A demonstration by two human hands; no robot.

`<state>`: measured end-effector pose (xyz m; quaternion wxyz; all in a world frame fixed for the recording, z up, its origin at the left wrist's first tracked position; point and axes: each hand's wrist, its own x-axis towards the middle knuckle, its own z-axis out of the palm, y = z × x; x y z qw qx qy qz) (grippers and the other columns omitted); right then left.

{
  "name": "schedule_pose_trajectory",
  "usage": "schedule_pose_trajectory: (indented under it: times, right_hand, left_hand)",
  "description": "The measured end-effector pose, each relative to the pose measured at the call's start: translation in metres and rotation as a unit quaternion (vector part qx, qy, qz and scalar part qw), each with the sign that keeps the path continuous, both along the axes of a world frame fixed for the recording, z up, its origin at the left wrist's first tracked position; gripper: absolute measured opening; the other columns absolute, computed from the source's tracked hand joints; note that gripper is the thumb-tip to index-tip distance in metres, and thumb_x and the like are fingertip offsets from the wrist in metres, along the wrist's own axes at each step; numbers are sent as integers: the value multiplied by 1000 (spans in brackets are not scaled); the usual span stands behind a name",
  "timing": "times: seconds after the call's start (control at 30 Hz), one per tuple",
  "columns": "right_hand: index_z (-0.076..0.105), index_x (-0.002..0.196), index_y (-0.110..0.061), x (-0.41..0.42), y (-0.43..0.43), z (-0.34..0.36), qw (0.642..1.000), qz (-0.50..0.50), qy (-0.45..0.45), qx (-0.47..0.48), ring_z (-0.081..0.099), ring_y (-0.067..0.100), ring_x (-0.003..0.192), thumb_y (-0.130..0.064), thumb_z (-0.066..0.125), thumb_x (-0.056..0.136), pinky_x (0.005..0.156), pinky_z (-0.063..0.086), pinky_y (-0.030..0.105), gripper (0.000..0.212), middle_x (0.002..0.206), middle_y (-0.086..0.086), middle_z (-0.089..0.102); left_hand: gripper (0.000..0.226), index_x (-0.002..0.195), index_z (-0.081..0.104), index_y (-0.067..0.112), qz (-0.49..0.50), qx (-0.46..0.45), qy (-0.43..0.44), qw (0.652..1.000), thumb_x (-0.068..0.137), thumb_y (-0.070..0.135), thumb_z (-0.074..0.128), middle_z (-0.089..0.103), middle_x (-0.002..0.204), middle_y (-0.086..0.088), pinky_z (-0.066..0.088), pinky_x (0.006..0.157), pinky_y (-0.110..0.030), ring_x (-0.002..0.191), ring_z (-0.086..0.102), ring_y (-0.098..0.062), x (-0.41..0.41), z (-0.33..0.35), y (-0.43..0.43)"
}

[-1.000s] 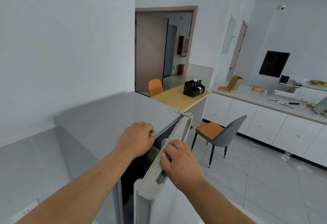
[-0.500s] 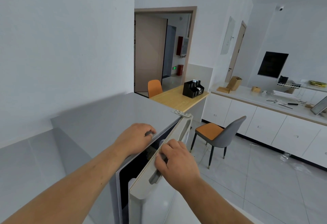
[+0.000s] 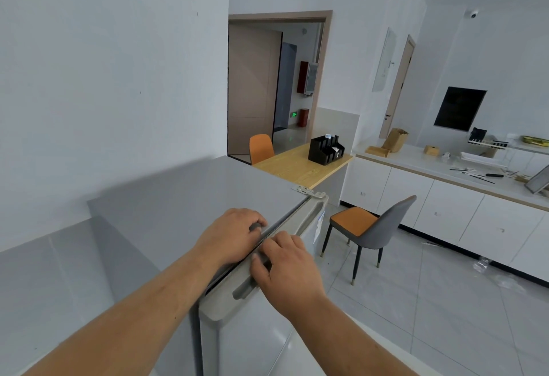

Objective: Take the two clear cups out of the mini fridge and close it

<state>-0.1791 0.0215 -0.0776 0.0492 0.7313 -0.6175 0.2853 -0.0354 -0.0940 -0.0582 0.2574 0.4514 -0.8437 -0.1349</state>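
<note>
- Your grey box-shaped mini fridge [image 3: 190, 197] stands against the white wall, and its pale grey door [image 3: 267, 274] lies almost flush with the cabinet; only a thin dark seam shows along the front edge of the top, so I judge the closing step nearly finished but not yet sealed.
- The two clear cups are nowhere in this view. Neither hand carries one and none stands on the fridge top, so you cannot tell from here whether they are out already or shut inside.
- With the door this near shut, the fridge interior is hidden, and nothing of its contents can be read.
- Your right hand [image 3: 286, 268] rests on the door's upper front corner, fingers [image 3: 274, 242] curled over the top rim above the recessed handle slot; it grips the door edge rather than any loose object.
- Your left hand [image 3: 230, 236] lies palm-down on the front edge of the fridge top, fingers bent with their tips at the seam, holding nothing loose.
- What seems left: press the door fully home, taking care that the left fingertips are clear of the seam first.
- On the wooden counter behind the fridge's far corner, a black plastic organiser box [image 3: 325, 150] holds a few small items, too small to name.
</note>
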Motion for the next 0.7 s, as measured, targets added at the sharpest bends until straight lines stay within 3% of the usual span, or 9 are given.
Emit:
schedule_pose_trajectory:
  times: [0.13,0.57,0.7]
  right_hand:
    - [62,102,-27,5,-5,2,1000,2,7,8,43,14,96,-53,37,99,88,46,31,37,98,-9,50]
    - [63,105,-28,1,-7,4,999,10,29,11,43,13,94,-55,38,99,87,47,32,37,96,-10,51]
    - [63,112,-28,-12,-8,13,998,36,39,21,44,10,104,-60,39,100,95,44,30,42,105,-12,56]
  left_hand:
    - [26,115,68,37,-2,7,6,1000,95,33,53,65,122,18,49,95,-32,111,52,-3,0,1,1]
    - [25,114,68,39,6,-7,6,1000,94,36,53,65,117,20,47,90,-29,106,51,-1,0,0,4]
    - [27,119,66,37,4,-38,19,999,96,43,52,67,121,17,45,90,-26,111,56,-3,0,1,8]
